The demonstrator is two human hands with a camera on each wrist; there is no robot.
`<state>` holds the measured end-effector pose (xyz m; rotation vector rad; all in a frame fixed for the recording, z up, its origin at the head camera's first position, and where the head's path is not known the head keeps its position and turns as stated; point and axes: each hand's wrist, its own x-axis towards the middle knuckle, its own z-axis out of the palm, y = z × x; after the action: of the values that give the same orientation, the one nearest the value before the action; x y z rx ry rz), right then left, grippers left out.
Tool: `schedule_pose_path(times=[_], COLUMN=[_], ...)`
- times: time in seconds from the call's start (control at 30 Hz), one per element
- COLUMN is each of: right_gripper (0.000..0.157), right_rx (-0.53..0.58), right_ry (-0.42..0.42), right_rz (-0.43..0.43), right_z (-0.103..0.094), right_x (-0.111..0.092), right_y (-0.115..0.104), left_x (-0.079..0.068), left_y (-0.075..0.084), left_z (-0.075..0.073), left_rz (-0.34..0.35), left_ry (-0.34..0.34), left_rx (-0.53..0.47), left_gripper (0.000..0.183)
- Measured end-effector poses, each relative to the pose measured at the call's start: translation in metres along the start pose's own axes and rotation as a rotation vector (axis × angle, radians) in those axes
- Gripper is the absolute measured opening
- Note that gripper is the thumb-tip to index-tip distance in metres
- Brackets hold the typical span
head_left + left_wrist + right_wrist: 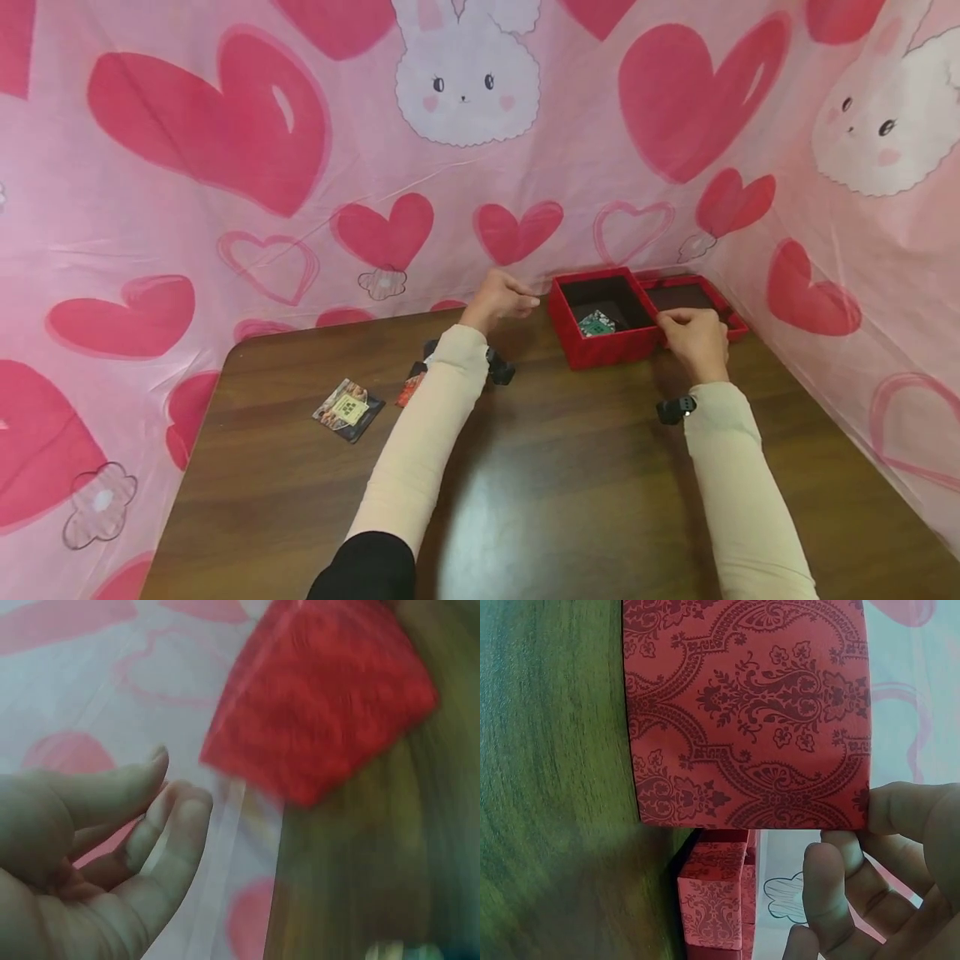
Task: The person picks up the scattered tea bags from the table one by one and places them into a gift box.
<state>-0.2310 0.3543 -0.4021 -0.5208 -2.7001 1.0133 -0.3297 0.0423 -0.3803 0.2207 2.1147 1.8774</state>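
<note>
An open red box (pixel 611 348) with a dark inside stands at the back right of the table. Inside it lies a small green patterned card (pixel 597 323). My right hand (pixel 696 340) pinches the box's near right top corner between thumb and fingers; in the right wrist view the patterned red wall (pixel 750 712) fills the upper middle. Just left of the box, my left hand (pixel 504 300) hovers with loosely curled fingers, thumb close to the fingertips and nothing between them. The left wrist view shows the box (pixel 322 697) apart from that hand.
Right of the box lies its red lid (pixel 733 321), dark inside facing up. A square card with a yellow centre (pixel 348 408) rests on the wooden table (pixel 555 483) at left. Another reddish card (pixel 409 387) is partly hidden by my left forearm. A pink heart-print cloth (pixel 450 183) hangs behind.
</note>
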Motion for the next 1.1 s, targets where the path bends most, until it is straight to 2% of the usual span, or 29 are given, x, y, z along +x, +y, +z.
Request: schedule_pose_path(times=[0.27, 0.5, 0.67, 0.87, 0.97, 1.1], right_gripper=[0.038, 0.040, 0.042, 0.041, 0.041, 0.042], right_rx=[0.003, 0.012, 0.012, 0.008, 0.009, 0.004], right_ry=[0.012, 0.002, -0.002, 0.005, 0.013, 0.004], right_rz=[-0.009, 0.007, 0.028, 0.023, 0.017, 0.012], right_z=[-0.001, 0.001, 0.002, 0.003, 0.001, 0.002], right_x=[0.001, 0.002, 0.001, 0.000, 0.000, 0.001], right_y=[0.000, -0.001, 0.000, 0.002, 0.002, 0.001], left_x=[-0.010, -0.022, -0.026, -0.033, -0.034, -0.033], left_y=[-0.018, -0.034, -0.044, -0.062, -0.068, -0.070], left_z=[-0.043, -0.075, -0.088, -0.105, -0.105, -0.100], left_rz=[-0.051, -0.114, -0.114, -0.143, -0.128, -0.102], left_ry=[-0.006, 0.057, 0.031, 0.102, 0.089, 0.065], left_rx=[0.132, 0.222, 0.257, 0.334, 0.389, 0.536], left_gripper=[0.026, 0.025, 0.025, 0.023, 0.022, 0.025])
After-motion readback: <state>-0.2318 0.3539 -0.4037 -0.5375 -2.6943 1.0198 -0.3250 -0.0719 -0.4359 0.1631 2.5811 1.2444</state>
